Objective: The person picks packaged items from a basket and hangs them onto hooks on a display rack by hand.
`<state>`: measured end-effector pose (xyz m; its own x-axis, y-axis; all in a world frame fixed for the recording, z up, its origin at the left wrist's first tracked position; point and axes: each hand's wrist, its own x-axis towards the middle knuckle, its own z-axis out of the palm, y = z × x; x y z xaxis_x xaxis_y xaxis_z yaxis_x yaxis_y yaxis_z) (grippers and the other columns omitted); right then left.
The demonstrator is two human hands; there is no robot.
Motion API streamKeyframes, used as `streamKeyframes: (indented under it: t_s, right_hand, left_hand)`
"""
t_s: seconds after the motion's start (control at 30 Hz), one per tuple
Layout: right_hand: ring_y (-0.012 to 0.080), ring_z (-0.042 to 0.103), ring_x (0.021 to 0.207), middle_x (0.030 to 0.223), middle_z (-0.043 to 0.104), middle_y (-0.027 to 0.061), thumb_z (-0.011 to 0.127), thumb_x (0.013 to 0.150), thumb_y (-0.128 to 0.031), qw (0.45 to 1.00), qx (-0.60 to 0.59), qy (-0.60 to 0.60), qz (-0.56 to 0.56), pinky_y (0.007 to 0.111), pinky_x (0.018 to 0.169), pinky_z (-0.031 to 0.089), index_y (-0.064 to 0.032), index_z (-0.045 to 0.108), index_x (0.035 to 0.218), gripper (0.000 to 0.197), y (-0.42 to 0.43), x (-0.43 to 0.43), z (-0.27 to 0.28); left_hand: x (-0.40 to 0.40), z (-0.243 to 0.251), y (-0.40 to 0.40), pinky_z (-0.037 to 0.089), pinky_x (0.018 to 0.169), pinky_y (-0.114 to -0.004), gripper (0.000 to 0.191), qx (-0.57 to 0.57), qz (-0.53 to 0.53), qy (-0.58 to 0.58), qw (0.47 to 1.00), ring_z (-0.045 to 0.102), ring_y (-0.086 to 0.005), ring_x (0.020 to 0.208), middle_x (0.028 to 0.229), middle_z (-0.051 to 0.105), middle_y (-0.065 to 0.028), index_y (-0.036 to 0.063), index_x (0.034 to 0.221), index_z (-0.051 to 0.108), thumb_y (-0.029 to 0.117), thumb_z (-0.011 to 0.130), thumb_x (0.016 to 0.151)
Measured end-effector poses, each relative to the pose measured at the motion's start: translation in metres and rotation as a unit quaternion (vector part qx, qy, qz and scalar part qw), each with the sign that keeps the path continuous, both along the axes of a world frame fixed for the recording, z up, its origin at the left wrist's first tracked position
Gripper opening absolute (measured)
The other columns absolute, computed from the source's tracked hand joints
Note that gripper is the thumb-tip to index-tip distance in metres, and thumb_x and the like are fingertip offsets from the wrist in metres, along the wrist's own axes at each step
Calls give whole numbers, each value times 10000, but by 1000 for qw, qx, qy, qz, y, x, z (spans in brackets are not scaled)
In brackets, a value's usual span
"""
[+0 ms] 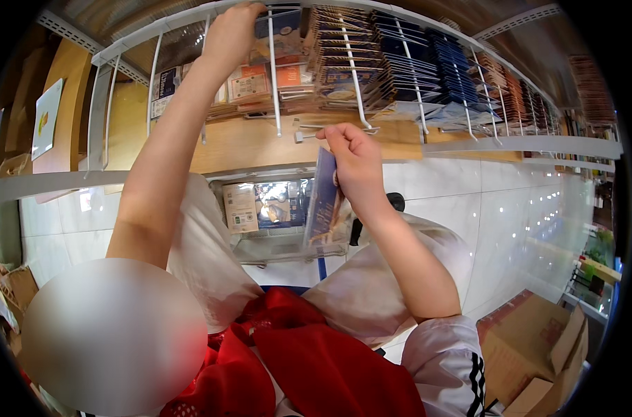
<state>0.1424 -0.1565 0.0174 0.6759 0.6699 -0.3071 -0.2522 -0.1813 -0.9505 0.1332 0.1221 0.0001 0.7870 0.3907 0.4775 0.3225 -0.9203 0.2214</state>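
Observation:
My left hand (235,34) is stretched up to the top rail of a white wire display rack (154,28). Its fingers curl near the rail, and what they touch is hidden. Lower down, my right hand (357,167) grips a flat blue printed packet (323,203), which hangs tilted from it. The right thumb and forefinger are close to the tip of a metal display hook (310,127). Beneath that packet is a grey basket (274,245) holding a blue packet (279,206) and a beige packet (241,208) in clear wrap.
Rows of dark blue packets (399,57) hang on hooks to the right. Orange and cream packets (250,86) sit behind the white prongs. A wooden shelf (243,143) runs below. An opened cardboard box (524,339) stands at the lower right on white tiles (441,180).

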Motion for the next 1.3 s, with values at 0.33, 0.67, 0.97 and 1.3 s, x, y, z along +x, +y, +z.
streamKeyframes:
  t_s: [0.33,0.67,0.97,1.3]
  right_hand:
    - [13,384,498,573,521,-32,548,900,-144,995,-3,-81,-49,210,451,291,20,624,832,192,2,11,6]
    - [21,398,484,573,533,-26,541,899,-135,963,32,-221,-147,218,439,298,18,623,848,181,-4,26,6]
    - [43,508,671,766,589,29,505,924,-114,973,88,-191,-91,187,587,399,20,583,995,171,-8,1,-3]
    - [73,569,749,855,622,42,614,821,-3,988,42,-121,91,207,656,462,18,575,985,170,4,-11,-2]
  left_hand:
    - [-3,52,-92,485,605,-237,311,-488,-133,-102,857,593,-102,706,859,622,-56,49,1171,537,241,521,928]
    - [-106,45,-165,454,827,-284,458,-594,-295,57,746,513,-128,970,1128,492,-66,50,1274,407,170,592,872]
    - [-130,24,-139,475,640,-245,187,-580,-164,40,797,592,-111,699,842,628,-60,-25,973,614,121,588,859]
    - [-134,20,-123,493,563,-276,259,-546,-117,46,828,592,-132,666,813,623,-96,-22,965,642,213,571,882]
